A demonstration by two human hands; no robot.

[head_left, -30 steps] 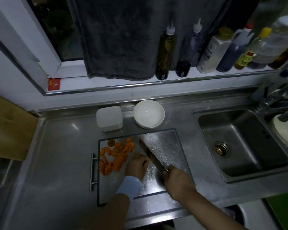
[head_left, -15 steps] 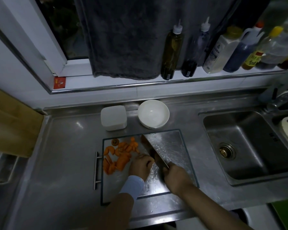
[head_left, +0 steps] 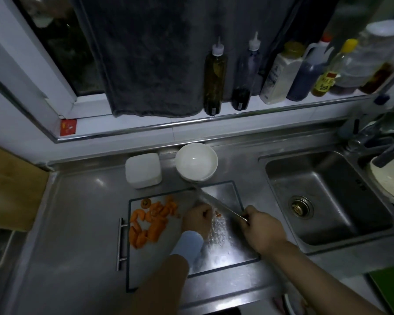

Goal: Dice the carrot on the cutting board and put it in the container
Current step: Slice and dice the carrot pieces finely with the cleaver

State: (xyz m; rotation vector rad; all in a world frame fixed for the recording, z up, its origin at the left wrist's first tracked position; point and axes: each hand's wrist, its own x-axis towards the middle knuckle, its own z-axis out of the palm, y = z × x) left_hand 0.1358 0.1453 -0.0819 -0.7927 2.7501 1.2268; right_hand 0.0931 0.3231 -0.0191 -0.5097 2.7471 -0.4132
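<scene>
The right hand (head_left: 263,227) is gripping one knife (head_left: 218,204); the left hand (head_left: 197,218), curled, is pinning one carrot piece (head_left: 218,215) beside many cut slices (head_left: 151,220).

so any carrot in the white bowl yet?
No, the white bowl looks empty; the carrot pieces lie on the cutting board.

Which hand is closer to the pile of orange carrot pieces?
Left. The left hand rests on the cutting board just right of the carrot pieces. The right hand, gripping the knife, is farther right, beyond the left hand.
</scene>
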